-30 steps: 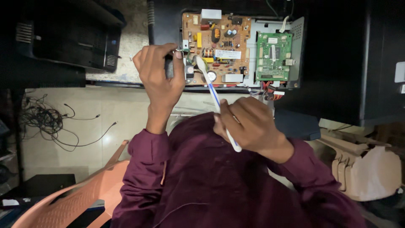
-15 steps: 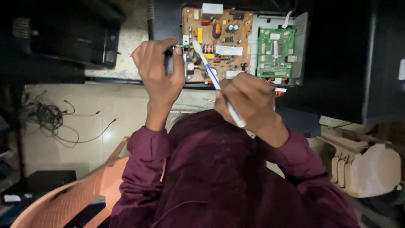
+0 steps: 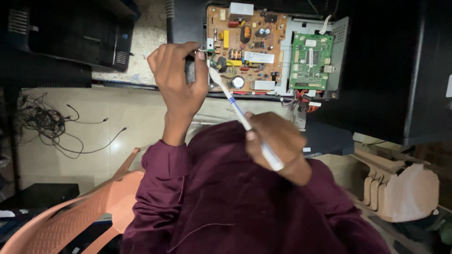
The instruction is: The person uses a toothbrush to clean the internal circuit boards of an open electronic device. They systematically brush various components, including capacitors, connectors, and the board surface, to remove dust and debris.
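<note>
My right hand (image 3: 278, 146) grips the brush (image 3: 245, 120), bristles lightly sweeping the brown board (image 3: 249, 47); left hand (image 3: 179, 77) pinches its edge steady.

Components crowding brown circuit board (image 3: 247, 44)

From my remote view: pale tiled floor (image 3: 70, 127), glossy under a soft reflected light; loose black cables (image 3: 42, 124) tangled at left; an orange plastic chair (image 3: 70, 216) at lower left; dark equipment casings (image 3: 61, 37) above; a beige moulded housing (image 3: 400, 188) at right.
</note>
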